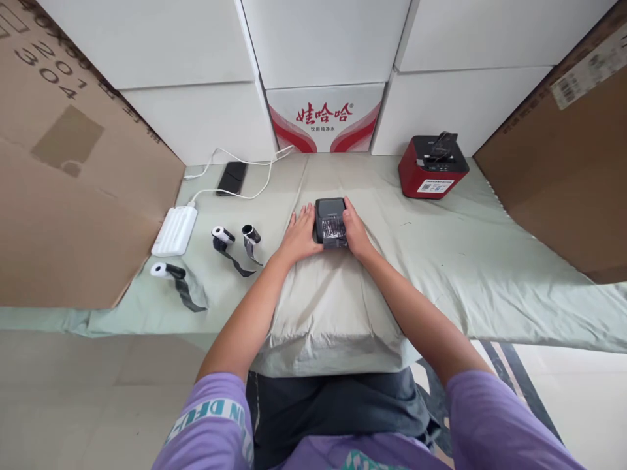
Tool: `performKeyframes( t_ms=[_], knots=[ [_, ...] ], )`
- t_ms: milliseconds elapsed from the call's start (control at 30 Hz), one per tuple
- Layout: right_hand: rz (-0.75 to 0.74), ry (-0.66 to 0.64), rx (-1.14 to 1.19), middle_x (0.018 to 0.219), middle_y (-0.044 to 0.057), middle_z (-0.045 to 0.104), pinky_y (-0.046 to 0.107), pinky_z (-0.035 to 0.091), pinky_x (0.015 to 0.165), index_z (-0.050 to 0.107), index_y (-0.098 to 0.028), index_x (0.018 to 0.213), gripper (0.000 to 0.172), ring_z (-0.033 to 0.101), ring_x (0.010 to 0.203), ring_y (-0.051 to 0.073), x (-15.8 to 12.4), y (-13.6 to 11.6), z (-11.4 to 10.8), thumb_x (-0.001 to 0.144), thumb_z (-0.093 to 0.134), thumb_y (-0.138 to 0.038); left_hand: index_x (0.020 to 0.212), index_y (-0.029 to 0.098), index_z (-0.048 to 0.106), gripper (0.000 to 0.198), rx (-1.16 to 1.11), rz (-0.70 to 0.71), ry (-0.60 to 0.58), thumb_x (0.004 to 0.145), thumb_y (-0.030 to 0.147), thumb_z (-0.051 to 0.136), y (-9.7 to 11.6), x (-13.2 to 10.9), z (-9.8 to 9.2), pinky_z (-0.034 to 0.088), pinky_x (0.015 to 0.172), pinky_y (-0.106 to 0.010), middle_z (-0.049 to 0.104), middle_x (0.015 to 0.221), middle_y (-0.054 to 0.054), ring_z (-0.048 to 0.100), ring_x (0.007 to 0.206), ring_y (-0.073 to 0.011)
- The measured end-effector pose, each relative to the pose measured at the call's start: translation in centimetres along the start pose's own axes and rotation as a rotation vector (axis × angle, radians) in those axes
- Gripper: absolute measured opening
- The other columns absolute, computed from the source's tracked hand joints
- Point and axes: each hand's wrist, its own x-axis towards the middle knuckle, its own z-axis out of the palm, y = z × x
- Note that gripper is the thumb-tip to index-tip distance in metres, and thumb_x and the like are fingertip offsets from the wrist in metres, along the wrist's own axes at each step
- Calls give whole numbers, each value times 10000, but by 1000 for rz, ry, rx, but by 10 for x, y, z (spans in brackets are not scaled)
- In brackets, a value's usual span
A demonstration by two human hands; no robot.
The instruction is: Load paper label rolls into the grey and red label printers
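Observation:
A small black boxy device (330, 210), like a portable receipt printer, lies on the cloth in front of me, with crinkled dark tape or film across its near part. My right hand (357, 228) grips its right side, thumb on the top edge and fingers along the far side. Against the left side rests my left hand (301, 235), its fingers stretched out and the thumb near the device's lower edge. To the left are a white paper roll with a dark strip (223, 235), a smaller black-wrapped roll (251, 234) and another white roll (164, 269) with a trailing dark strip.
A white power bank (175, 231) with a white cable lies at left, near a dark phone (232, 178). At the back right stands a red and black printer (433, 167). White boxes (321, 117) line the back; large cardboard boxes (563, 163) flank the cloth-covered table.

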Motion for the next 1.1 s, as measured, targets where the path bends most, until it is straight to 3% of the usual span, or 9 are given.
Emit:
performKeyframes(
  t_ms=[400, 533, 900, 1100],
  knots=[
    [-7, -11, -50, 1805, -19, 326, 429, 130, 1422, 335, -313, 1725, 1028, 210, 1717, 271, 2, 2, -3, 924, 283, -956, 1722, 59, 220, 1186, 17, 25, 5, 757, 447, 791, -3, 4, -1, 81, 1398, -533, 270, 1793, -253, 223, 1693, -412],
    [-12, -1, -58, 1803, -20, 331, 430, 138, 1421, 332, -318, 1726, 1007, 227, 1713, 263, 1, 2, -2, 937, 290, -941, 1711, 88, 271, 1130, 29, 13, 3, 762, 433, 778, 1, 2, -3, 95, 1398, -538, 420, 1733, -230, 323, 1660, -405],
    [-5, 36, 10, 1761, 6, 423, 417, 189, 1412, 463, -286, 1670, 1067, 313, 1682, 279, 3, 2, -3, 874, 374, -990, 1652, 123, 390, 1017, 46, -51, 34, 750, 351, 802, 11, 2, -7, 228, 1368, -515, 519, 1669, -212, 439, 1601, -380],
    [-1, 61, 81, 1732, 25, 472, 454, 206, 1408, 533, -286, 1621, 1037, 353, 1664, 275, 4, 2, -2, 861, 425, -984, 1518, 172, 535, 849, 93, -82, 107, 730, 289, 827, 20, -2, -14, 348, 1293, -462, 661, 1513, -184, 599, 1451, -375]
  ],
)
